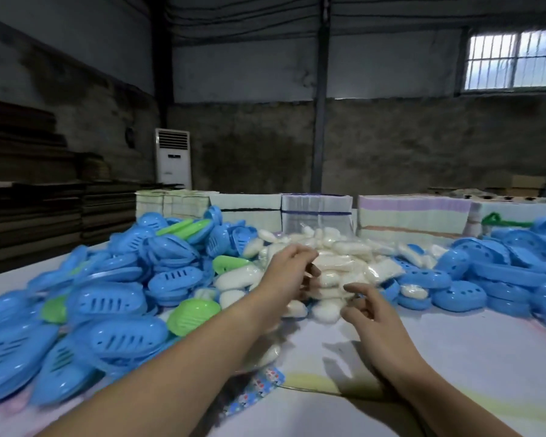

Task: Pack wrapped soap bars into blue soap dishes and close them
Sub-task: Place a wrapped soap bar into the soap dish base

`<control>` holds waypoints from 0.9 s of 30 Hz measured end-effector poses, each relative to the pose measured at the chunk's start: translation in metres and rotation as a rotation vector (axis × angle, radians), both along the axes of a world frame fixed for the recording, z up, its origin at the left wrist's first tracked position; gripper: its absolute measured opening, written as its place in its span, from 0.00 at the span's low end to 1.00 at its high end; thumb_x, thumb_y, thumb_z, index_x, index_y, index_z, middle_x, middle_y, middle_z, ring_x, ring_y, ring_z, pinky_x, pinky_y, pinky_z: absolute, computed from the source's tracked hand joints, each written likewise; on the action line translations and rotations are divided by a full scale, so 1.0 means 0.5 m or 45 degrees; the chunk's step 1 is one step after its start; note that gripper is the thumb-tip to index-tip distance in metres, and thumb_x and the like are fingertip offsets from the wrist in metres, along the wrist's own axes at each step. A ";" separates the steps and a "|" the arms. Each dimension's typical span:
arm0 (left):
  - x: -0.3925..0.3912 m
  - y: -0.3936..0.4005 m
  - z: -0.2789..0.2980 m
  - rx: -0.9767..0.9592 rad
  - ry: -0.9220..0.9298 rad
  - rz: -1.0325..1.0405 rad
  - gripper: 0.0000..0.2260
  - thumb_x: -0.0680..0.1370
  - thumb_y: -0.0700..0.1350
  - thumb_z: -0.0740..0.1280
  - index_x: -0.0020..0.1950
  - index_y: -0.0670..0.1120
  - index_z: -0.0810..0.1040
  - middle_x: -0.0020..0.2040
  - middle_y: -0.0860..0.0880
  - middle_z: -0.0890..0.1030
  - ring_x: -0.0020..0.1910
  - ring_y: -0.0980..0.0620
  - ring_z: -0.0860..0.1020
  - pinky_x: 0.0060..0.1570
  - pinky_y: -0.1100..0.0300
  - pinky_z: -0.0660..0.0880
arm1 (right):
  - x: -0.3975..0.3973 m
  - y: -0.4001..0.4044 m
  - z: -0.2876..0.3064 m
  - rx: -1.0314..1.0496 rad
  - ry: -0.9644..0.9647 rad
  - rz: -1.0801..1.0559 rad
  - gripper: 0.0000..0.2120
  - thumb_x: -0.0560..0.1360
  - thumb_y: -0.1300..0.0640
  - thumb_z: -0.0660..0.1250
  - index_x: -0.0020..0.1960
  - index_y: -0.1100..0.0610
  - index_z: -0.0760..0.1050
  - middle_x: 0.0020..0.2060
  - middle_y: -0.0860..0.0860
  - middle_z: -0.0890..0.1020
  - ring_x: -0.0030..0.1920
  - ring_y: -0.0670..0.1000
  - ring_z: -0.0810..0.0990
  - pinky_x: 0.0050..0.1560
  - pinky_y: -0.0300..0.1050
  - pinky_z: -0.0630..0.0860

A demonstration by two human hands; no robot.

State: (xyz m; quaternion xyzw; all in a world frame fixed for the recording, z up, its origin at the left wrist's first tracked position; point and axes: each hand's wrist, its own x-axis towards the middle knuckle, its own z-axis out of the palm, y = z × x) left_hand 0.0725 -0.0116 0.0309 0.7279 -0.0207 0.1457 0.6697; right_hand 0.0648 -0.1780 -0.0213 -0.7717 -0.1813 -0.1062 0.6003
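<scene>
White soap bars [334, 272], each sealed in clear wrap, are heaped loosely at the table's middle. Blue oval soap dishes [108, 298] with slotted lids are piled to the heap's left, and blue dishes with round holes [498, 266] are stacked to its right.

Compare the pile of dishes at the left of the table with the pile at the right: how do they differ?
The left pile mixes blue dishes with a few green ones; the right pile shows only blue. Left-pile dishes have slot-shaped openings; right-pile dishes have round holes. Both lie heaped beside the wrapped soap bars.
</scene>
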 end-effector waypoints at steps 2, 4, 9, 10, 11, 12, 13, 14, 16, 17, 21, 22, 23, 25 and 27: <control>0.020 0.074 0.013 0.551 -0.123 0.279 0.04 0.79 0.48 0.64 0.45 0.56 0.76 0.39 0.55 0.80 0.40 0.53 0.78 0.37 0.59 0.73 | 0.001 0.004 -0.006 -0.077 -0.057 0.056 0.16 0.76 0.61 0.66 0.57 0.42 0.74 0.39 0.50 0.77 0.36 0.41 0.75 0.39 0.32 0.71; 0.034 0.161 0.019 0.984 -0.112 0.546 0.04 0.77 0.46 0.64 0.47 0.56 0.73 0.43 0.54 0.80 0.44 0.50 0.76 0.40 0.56 0.70 | 0.000 0.011 -0.013 -0.192 -0.126 0.088 0.16 0.76 0.59 0.67 0.56 0.40 0.73 0.38 0.46 0.77 0.39 0.40 0.75 0.44 0.36 0.73; 0.048 0.354 0.007 1.497 0.498 0.654 0.20 0.78 0.46 0.63 0.70 0.48 0.68 0.64 0.42 0.75 0.62 0.40 0.73 0.62 0.45 0.73 | -0.004 0.031 -0.020 -0.409 -0.187 0.147 0.15 0.75 0.56 0.67 0.57 0.39 0.73 0.42 0.44 0.78 0.48 0.43 0.75 0.52 0.43 0.72; 0.047 0.370 0.002 1.565 0.668 0.597 0.25 0.78 0.47 0.63 0.75 0.48 0.63 0.67 0.41 0.72 0.64 0.39 0.73 0.63 0.44 0.73 | -0.005 0.032 -0.020 -0.425 -0.196 0.156 0.15 0.75 0.55 0.67 0.57 0.39 0.73 0.42 0.44 0.78 0.48 0.42 0.75 0.52 0.42 0.72; 0.046 0.377 -0.002 1.592 0.789 0.550 0.29 0.79 0.48 0.63 0.78 0.49 0.58 0.69 0.40 0.70 0.65 0.38 0.72 0.64 0.44 0.72 | -0.004 0.031 -0.019 -0.436 -0.207 0.163 0.14 0.75 0.55 0.67 0.57 0.39 0.73 0.42 0.44 0.78 0.48 0.42 0.75 0.51 0.42 0.71; 0.047 0.381 -0.006 1.604 0.848 0.529 0.32 0.79 0.49 0.63 0.80 0.49 0.54 0.71 0.39 0.69 0.66 0.38 0.72 0.64 0.44 0.72 | -0.005 0.031 -0.019 -0.444 -0.215 0.170 0.14 0.75 0.55 0.67 0.56 0.38 0.73 0.42 0.43 0.78 0.49 0.42 0.75 0.51 0.41 0.71; 0.049 0.383 -0.010 1.615 0.865 0.537 0.34 0.78 0.49 0.63 0.81 0.50 0.52 0.71 0.39 0.69 0.66 0.38 0.72 0.64 0.44 0.72 | -0.005 0.030 -0.019 -0.450 -0.218 0.175 0.14 0.75 0.55 0.67 0.55 0.38 0.73 0.43 0.44 0.78 0.49 0.41 0.74 0.50 0.40 0.70; 0.051 0.385 -0.012 1.617 0.859 0.563 0.35 0.78 0.50 0.63 0.81 0.51 0.51 0.70 0.40 0.70 0.66 0.38 0.72 0.65 0.44 0.72 | -0.005 0.030 -0.019 -0.453 -0.217 0.179 0.14 0.75 0.56 0.67 0.54 0.37 0.73 0.43 0.44 0.78 0.50 0.41 0.74 0.49 0.39 0.69; 0.058 0.387 -0.013 1.560 0.834 0.599 0.35 0.77 0.53 0.64 0.81 0.53 0.52 0.69 0.41 0.72 0.68 0.37 0.71 0.68 0.43 0.70 | -0.002 0.028 -0.022 -0.460 -0.212 0.187 0.15 0.75 0.56 0.67 0.54 0.37 0.73 0.44 0.44 0.78 0.50 0.41 0.74 0.48 0.38 0.68; 0.062 0.385 -0.014 1.514 0.819 0.599 0.35 0.77 0.55 0.65 0.80 0.53 0.53 0.70 0.42 0.72 0.69 0.37 0.70 0.69 0.44 0.68 | -0.001 0.027 -0.023 -0.466 -0.209 0.191 0.15 0.75 0.56 0.67 0.54 0.37 0.72 0.44 0.44 0.78 0.51 0.41 0.74 0.49 0.38 0.68; 0.074 0.371 -0.010 1.306 0.745 0.663 0.36 0.75 0.56 0.69 0.79 0.54 0.54 0.71 0.40 0.70 0.69 0.37 0.68 0.68 0.47 0.66 | 0.000 0.028 -0.024 -0.495 -0.209 0.193 0.15 0.75 0.56 0.67 0.53 0.36 0.72 0.45 0.44 0.78 0.52 0.41 0.74 0.50 0.39 0.68; 0.075 0.365 -0.006 1.229 0.697 0.707 0.36 0.75 0.52 0.69 0.78 0.55 0.55 0.71 0.38 0.67 0.69 0.36 0.67 0.67 0.46 0.66 | 0.001 0.028 -0.024 -0.492 -0.209 0.185 0.15 0.75 0.56 0.67 0.53 0.36 0.72 0.45 0.44 0.78 0.52 0.41 0.74 0.51 0.39 0.69; 0.076 0.356 -0.001 1.151 0.630 0.748 0.35 0.75 0.48 0.69 0.77 0.55 0.55 0.71 0.38 0.65 0.70 0.35 0.64 0.66 0.44 0.66 | 0.003 0.028 -0.024 -0.485 -0.209 0.173 0.15 0.75 0.56 0.67 0.53 0.36 0.72 0.45 0.44 0.78 0.52 0.41 0.74 0.51 0.40 0.69; 0.076 0.326 0.011 1.018 0.440 0.806 0.34 0.74 0.43 0.67 0.76 0.57 0.56 0.70 0.39 0.63 0.69 0.36 0.63 0.67 0.43 0.67 | 0.007 0.025 -0.026 -0.469 -0.205 0.149 0.15 0.75 0.57 0.67 0.53 0.37 0.73 0.45 0.45 0.78 0.51 0.41 0.74 0.51 0.40 0.71; 0.070 0.277 0.023 0.810 0.194 0.787 0.33 0.74 0.43 0.70 0.74 0.57 0.59 0.68 0.42 0.65 0.67 0.38 0.66 0.66 0.45 0.69 | 0.010 0.021 -0.027 -0.465 -0.193 0.133 0.15 0.74 0.57 0.67 0.53 0.36 0.73 0.45 0.45 0.78 0.51 0.40 0.75 0.52 0.41 0.72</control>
